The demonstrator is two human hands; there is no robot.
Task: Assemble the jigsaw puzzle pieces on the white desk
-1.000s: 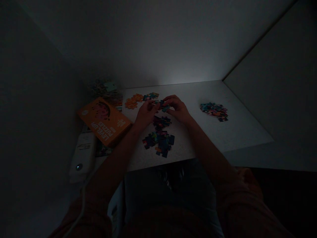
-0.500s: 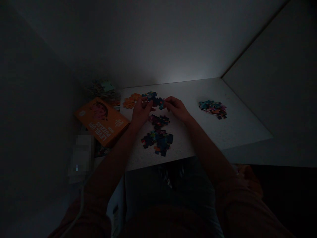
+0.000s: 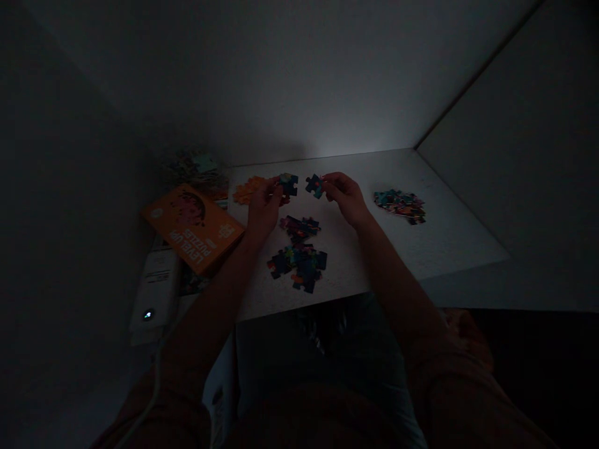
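Note:
My left hand is closed on a dark blue puzzle piece, raised over the back of the white table. Facing it across a small gap, a second dark puzzle piece with a reddish spot is pinched in my right hand. Behind my left hand lie orange puzzle pieces. Below the hands, a small pile of dark pink and purple pieces touches or nearly touches a larger cluster of dark blue pieces. The dim light hides finer print on the pieces.
A heap of colourful puzzle pieces sits on the table at the right. At the left are an orange puzzle box, a pile of pale pieces and a white device with a small light. Walls rise behind and beside.
My hands have moved apart, the right one shifting to the right. The pieces that were together between them are now separate, one in each hand.

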